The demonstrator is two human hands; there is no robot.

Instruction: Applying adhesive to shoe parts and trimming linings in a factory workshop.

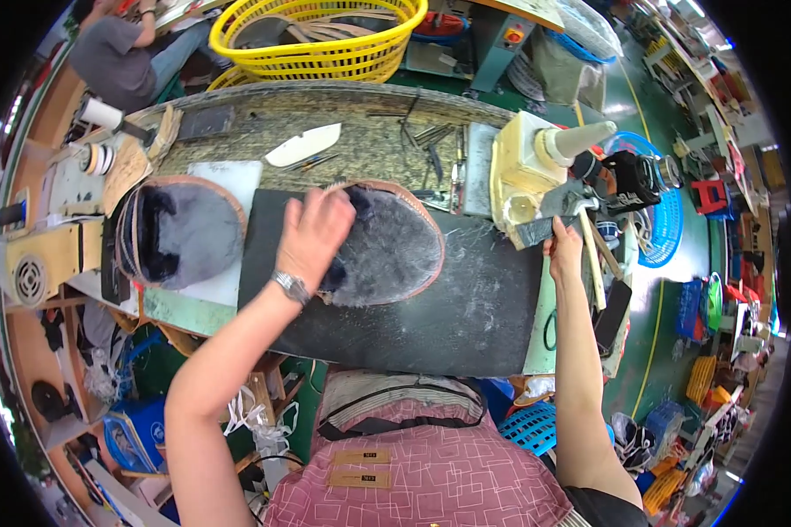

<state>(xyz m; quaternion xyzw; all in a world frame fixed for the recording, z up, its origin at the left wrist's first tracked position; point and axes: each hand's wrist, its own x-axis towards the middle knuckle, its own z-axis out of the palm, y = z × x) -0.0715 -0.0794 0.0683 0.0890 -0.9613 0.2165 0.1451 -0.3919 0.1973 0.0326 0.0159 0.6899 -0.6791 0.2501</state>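
On a black mat (492, 299) lies a rounded, fuzzy grey piece (395, 250) with a brown edge and a dark patch near its left side. My left hand (315, 235), a watch at its wrist, is over that piece's left part; its fingers are blurred. Over at the right, my right hand (565, 249) is closed on the end of a flat dark-grey piece (540, 231), thumb on top. That piece is beside a cream-coloured container (518, 167) with a cone-shaped spout. A second rounded grey piece (202, 235) rests on a white board at the left.
A white blade-shaped piece (303, 146) and thin tools lie at the bench's back. Beside my right hand are a hammer (591, 250) and a blue basket (664, 224). A yellow basket (325, 61) stands beyond the bench; another person (119, 57) sits far left.
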